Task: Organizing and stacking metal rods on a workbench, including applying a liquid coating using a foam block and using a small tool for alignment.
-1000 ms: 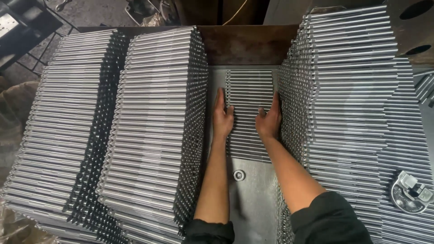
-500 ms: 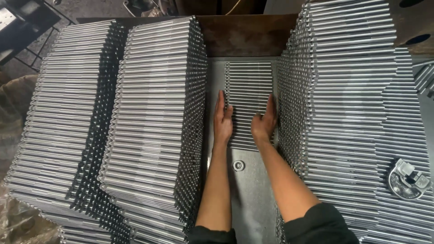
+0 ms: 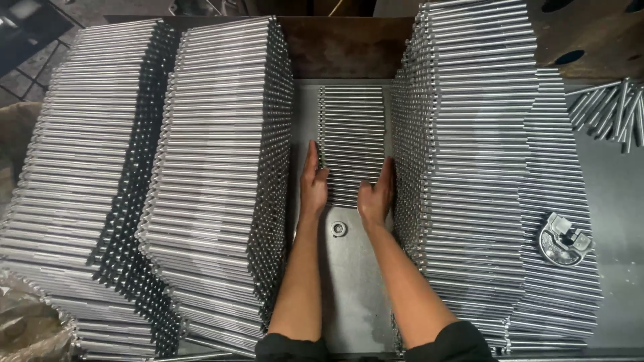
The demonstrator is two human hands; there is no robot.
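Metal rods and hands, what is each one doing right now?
Low row of rods: flat, one layer.
Left hand: open, pressing the row's left ends.
Right hand: open, pressing the right ends.
Tall rod stacks: piled, leaning.
Round metal part: resting on a stack.

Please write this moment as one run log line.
left hand: on rod row's left edge | right hand: on right edge | rod row: flat between tall stacks

Both forearms are extending forward, near parallel; left hand point(image 3: 313, 179) and right hand point(image 3: 376, 194) are lying flat, fingers straight, palms facing inward.
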